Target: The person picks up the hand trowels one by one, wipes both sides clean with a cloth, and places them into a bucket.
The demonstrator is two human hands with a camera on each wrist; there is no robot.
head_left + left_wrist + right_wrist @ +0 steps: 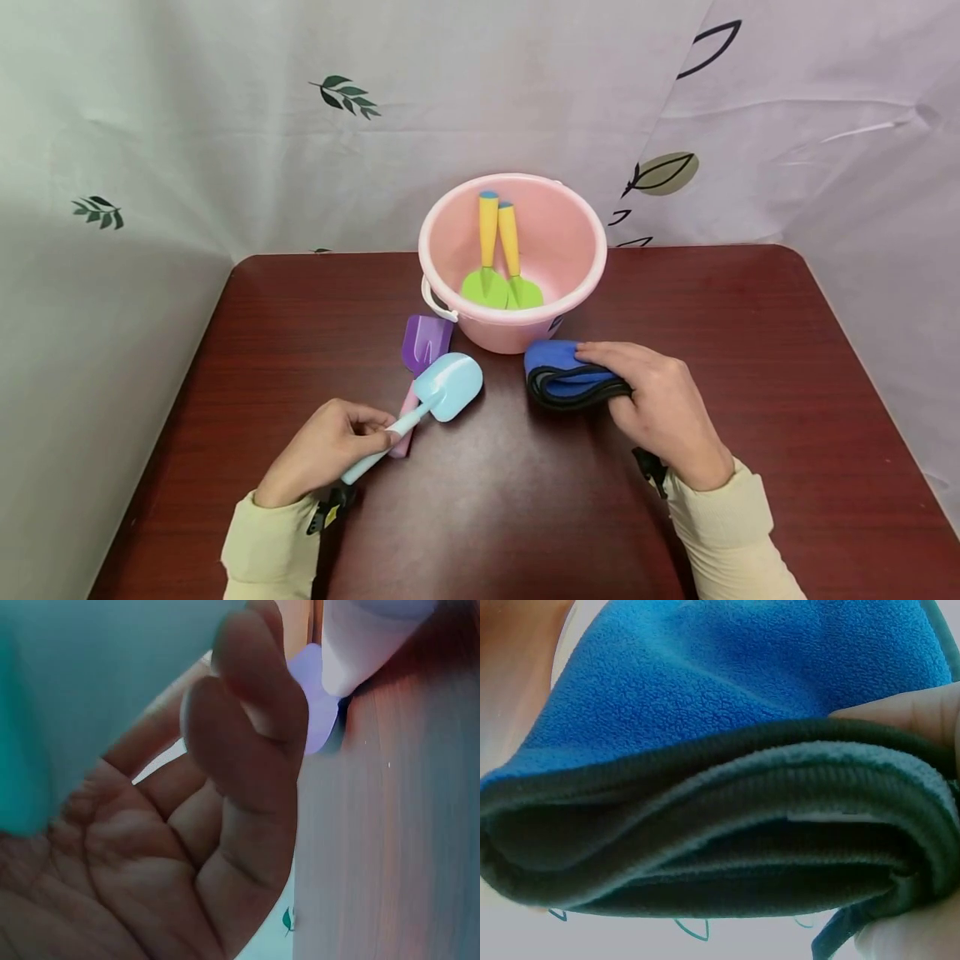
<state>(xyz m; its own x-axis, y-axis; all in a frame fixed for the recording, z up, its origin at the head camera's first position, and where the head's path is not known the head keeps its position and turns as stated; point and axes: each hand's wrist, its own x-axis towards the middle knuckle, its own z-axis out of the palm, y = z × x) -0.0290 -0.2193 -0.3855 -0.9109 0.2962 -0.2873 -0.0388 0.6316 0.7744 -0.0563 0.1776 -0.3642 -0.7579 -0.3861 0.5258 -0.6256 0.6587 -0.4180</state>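
Observation:
Between thumb and fingers my left hand [330,446] pinches the handle of a light blue toy shovel [452,385]; its blade points up and right. In the left wrist view, a blurred teal shape fills the upper left beside the curled fingers. My right hand [663,404] grips a folded blue cloth [727,682] with black edging, thumb below and fingers on top. Under the light blue shovel in the head view lies a purple toy shovel [427,340] with a pink handle, partly covered.
Beyond the hands, a pink bucket [512,332] stands at the table's back edge, its white handle hanging at the left. Inside lean two green toy shovels [486,287] with yellow handles. Leaf-patterned sheeting [225,117] borders the dark red-brown table [525,517].

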